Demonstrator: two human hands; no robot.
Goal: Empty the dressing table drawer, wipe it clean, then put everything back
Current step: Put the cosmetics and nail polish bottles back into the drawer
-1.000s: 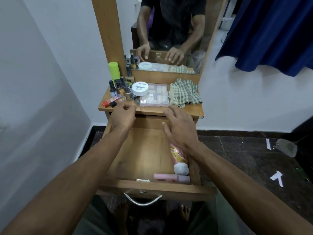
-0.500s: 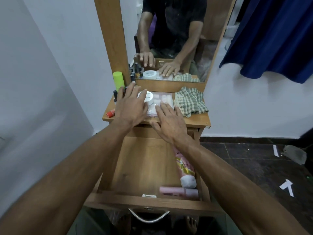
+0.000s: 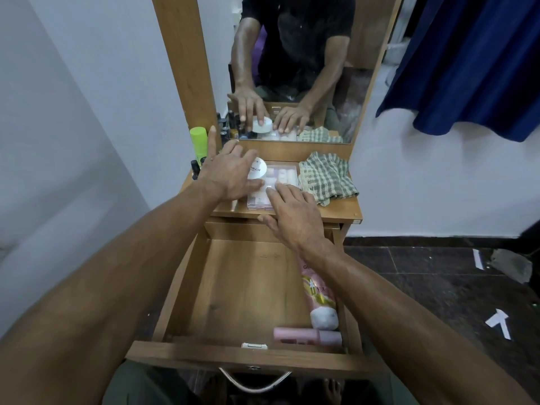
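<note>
The wooden drawer stands pulled out, holding a pink tube with a white cap along its right side and a pink bottle lying at its front. On the tabletop, my left hand curls around a white round jar and lifts it tilted. My right hand lies flat with straight fingers on a clear plastic box of pale pieces. A green checked cloth lies crumpled at the right of the top.
A lime green cylinder and several small dark bottles crowd the tabletop's left rear. The mirror rises behind. A blue curtain hangs at right. Paper scraps lie on the dark floor. The drawer's metal handle faces me.
Both hands moved from the drawer's rear edge up onto the tabletop. My left hand closed round the white jar and tipped it; my right hand settled on the clear box.
</note>
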